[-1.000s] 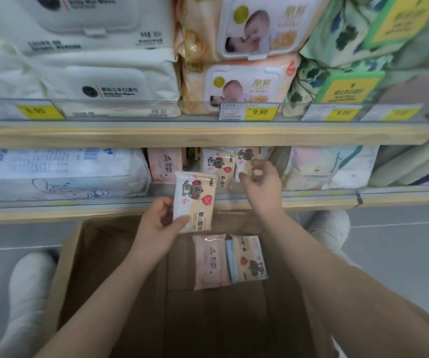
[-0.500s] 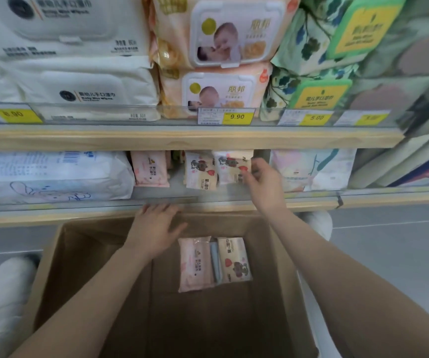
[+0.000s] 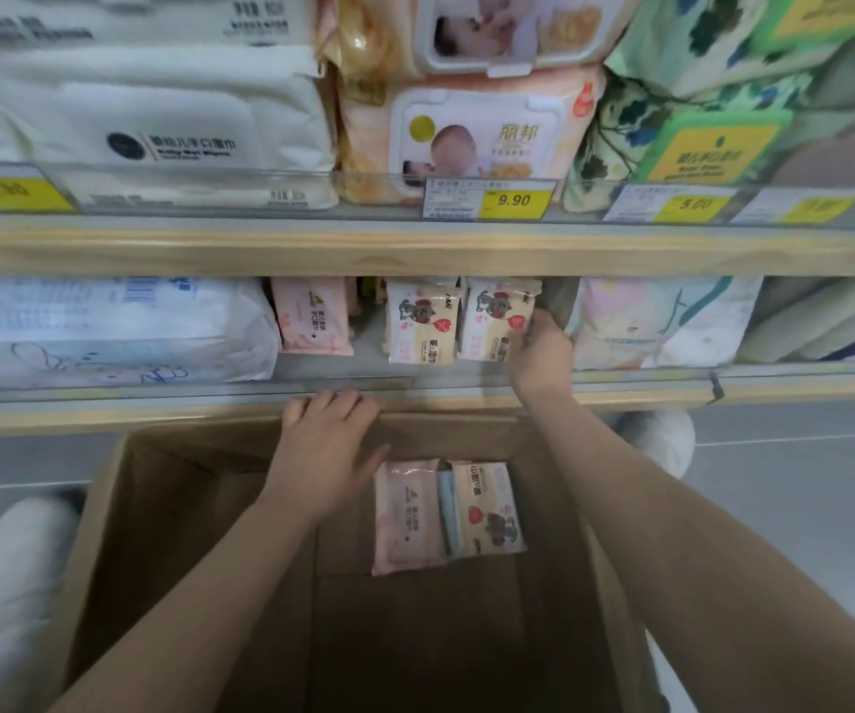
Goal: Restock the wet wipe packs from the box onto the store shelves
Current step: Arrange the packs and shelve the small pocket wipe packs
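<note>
Hands [image 3: 541,355] at shelf edge [image 3: 415,388], above open box [image 3: 466,635].

A bare shelf gap [image 3: 368,347] separates pink pack [image 3: 312,316] from cream pack [image 3: 422,324].

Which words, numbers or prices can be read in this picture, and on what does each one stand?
"9.90": yellow price tag on the upper shelf rail, below the baby-photo pack.
"5.00": yellow tag further right, slightly blurred.
Far-left yellow tag and far-right tag: too blurred to read.
Chinese print on the white pack, green pack, small shelf packs and box packs: too small or blurred to read.
</note>
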Tool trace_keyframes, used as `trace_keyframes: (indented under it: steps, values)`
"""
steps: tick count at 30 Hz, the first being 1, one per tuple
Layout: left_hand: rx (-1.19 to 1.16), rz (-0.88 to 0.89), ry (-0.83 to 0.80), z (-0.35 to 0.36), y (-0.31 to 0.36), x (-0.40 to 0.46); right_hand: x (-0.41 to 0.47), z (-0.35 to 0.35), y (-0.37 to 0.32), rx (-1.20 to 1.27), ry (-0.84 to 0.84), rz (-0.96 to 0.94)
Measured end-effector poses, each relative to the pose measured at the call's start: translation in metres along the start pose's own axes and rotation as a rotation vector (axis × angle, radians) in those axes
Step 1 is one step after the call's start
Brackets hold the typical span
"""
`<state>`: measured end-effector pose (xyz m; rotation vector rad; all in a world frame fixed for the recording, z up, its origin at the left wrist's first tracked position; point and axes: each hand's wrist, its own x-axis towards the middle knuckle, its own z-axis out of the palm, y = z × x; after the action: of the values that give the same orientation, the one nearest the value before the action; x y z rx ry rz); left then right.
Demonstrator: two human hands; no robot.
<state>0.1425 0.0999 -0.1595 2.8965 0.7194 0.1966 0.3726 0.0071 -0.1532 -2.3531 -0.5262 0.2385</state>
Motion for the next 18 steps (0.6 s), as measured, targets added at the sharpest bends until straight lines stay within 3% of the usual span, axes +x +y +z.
trace_keyframes:
  steps: [6,12,18]
  values:
    - [-0.122,-0.069,-0.125,-0.014,0.008,-0.006,-0.037,-0.033,-0.001,-0.017,-0.093,-0.134]
    - [-0.338,-0.070,0.019,-0.027,0.046,-0.040,-0.115,-0.076,0.032,-0.038,-0.073,-0.164]
    - [-0.579,-0.248,-0.270,0.012,0.088,-0.071,-0.175,-0.084,0.077,-0.062,-0.114,0.054]
